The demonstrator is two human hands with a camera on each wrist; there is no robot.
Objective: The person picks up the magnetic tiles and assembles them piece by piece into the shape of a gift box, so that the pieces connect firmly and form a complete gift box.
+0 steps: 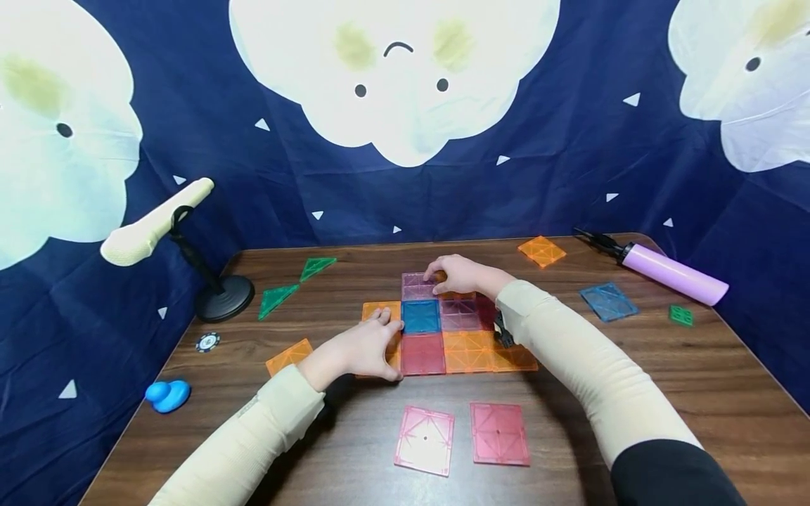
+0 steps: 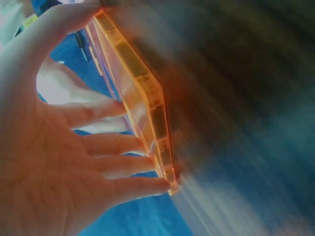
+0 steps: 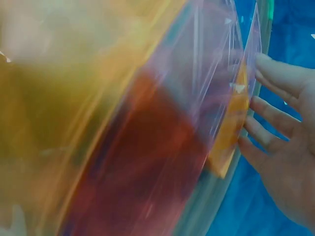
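Here the dark wood-grain tabletop [image 1: 633, 393] fills the lower half of the head view, backed by a navy cloth with white cloud faces [image 1: 392, 77]. At mid-left a cream microphone on a black round stand [image 1: 190, 239] leans over the edge, with a blue rubber duck [image 1: 167, 395] at lower left and a lilac cylindrical pump [image 1: 673, 273] at upper right.

In the centre lies a flat patchwork of translucent square magnetic tiles [image 1: 443, 330] in pink, blue, red and orange. My left hand [image 1: 357, 350] sits at the patch's left edge, thumb and fingers curled around the orange translucent square tile [image 2: 142, 98] there; the left wrist view shows that tile pinched by its rim and tilted off the wood. My right hand [image 1: 458, 274] rests at the top of the patch, fingers curled onto the pale pink translucent tile [image 1: 418, 284]; in the blurred right wrist view its fingertips [image 3: 268, 66] touch that tile's edge, and I cannot tell whether they clasp it.

Two loose pink square tiles [image 1: 462, 436] lie side by side at lower centre. Two green triangular tiles [image 1: 294, 284] lie at upper left.
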